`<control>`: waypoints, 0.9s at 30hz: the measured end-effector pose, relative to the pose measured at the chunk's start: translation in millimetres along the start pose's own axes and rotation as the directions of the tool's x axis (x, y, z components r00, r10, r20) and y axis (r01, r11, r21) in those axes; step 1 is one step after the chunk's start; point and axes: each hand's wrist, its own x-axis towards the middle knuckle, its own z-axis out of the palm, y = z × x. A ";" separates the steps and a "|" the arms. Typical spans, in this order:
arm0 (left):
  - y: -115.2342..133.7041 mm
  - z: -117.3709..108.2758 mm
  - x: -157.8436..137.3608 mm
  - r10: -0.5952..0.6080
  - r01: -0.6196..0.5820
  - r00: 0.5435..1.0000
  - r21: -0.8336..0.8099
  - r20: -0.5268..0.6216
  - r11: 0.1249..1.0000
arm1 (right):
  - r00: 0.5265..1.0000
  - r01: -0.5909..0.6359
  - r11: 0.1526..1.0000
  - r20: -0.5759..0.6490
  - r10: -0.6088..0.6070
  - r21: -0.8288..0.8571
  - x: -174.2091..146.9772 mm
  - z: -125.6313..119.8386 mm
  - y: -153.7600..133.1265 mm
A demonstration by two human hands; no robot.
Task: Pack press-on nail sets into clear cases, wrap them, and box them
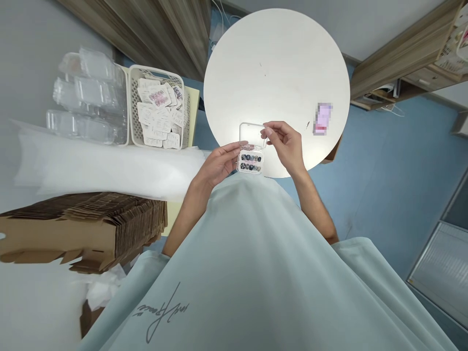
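Observation:
A clear hinged plastic case point(250, 171) lies open at the near edge of the round white table, its transparent lid point(252, 132) raised on the far side. Inside the case sits a card of press-on nails point(251, 162), in two rows of dark and grey-blue pieces. My left hand point(220, 165) grips the case from its left side, fingers along the hinge. At the lid's right edge, my right hand point(287, 143) pinches the clear plastic between thumb and fingers.
The round white table point(278, 58) carries a pixelated purple item point(322, 119) on its right. To the left stand a white basket point(185, 112) of nail cards point(157, 117), stacked clear cases point(87, 97), white sheets point(109, 168) and flattened cardboard boxes point(91, 234).

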 end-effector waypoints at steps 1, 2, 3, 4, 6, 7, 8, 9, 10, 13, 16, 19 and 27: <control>0.3 -0.3 1.2 0.005 -0.005 1.000 -0.009 -0.005 1.000 | 1.000 0.031 0.999 0.005 -0.031 -0.028 -6.2 -1.1 -6.6; 0.8 -0.3 2.5 0.009 -0.010 1.000 -0.016 -0.011 1.000 | 0.998 0.064 0.996 0.017 -0.063 -0.060 -13.1 -2.3 -12.3; 1.5 -0.1 3.7 0.013 -0.013 1.000 -0.019 -0.019 1.000 | 0.994 0.103 0.990 0.037 -0.099 -0.095 -20.2 -3.4 -16.8; 2.4 0.4 4.7 0.015 -0.016 0.999 -0.020 -0.028 1.000 | 0.988 0.150 0.980 0.064 -0.142 -0.131 -27.4 -4.4 -19.5; 5.0 2.2 6.0 0.018 -0.019 0.999 -0.019 -0.049 1.000 | 0.968 0.245 0.947 0.113 -0.225 -0.209 -40.7 -5.6 -19.5; 6.5 3.5 6.1 0.020 -0.021 0.998 -0.017 -0.057 1.000 | 0.958 0.281 0.926 0.131 -0.256 -0.251 -46.6 -5.6 -16.9; 8.1 4.9 5.8 0.023 -0.024 0.998 -0.015 -0.062 1.000 | 0.951 0.307 0.906 0.141 -0.276 -0.292 -51.7 -5.2 -13.1; 9.7 6.3 5.2 0.026 -0.027 0.998 -0.013 -0.062 1.000 | 0.946 0.322 0.888 0.148 -0.288 -0.329 -56.0 -4.5 -8.5; 11.1 7.5 4.5 0.030 -0.031 0.998 -0.009 -0.058 0.999 | 0.944 0.329 0.873 0.153 -0.293 -0.360 -59.6 -3.5 -3.7; 13.7 9.3 2.7 0.052 -0.052 0.998 0.007 -0.045 0.999 | 0.941 0.337 0.850 0.166 -0.294 -0.406 -66.0 -0.6 8.2; 14.2 8.9 2.7 0.066 -0.064 0.997 0.025 -0.050 0.998 | 0.947 0.320 0.857 0.165 -0.276 -0.403 -67.5 0.6 12.1; 14.7 8.2 3.6 0.082 -0.081 0.995 0.034 -0.055 0.996 | 0.979 0.202 0.921 0.070 -0.189 -0.334 -65.5 1.5 9.7; 19.7 12.1 3.2 0.137 -0.134 0.990 0.091 -0.027 0.987 | 0.904 -0.397 0.908 0.225 0.363 0.131 -50.9 15.7 1.7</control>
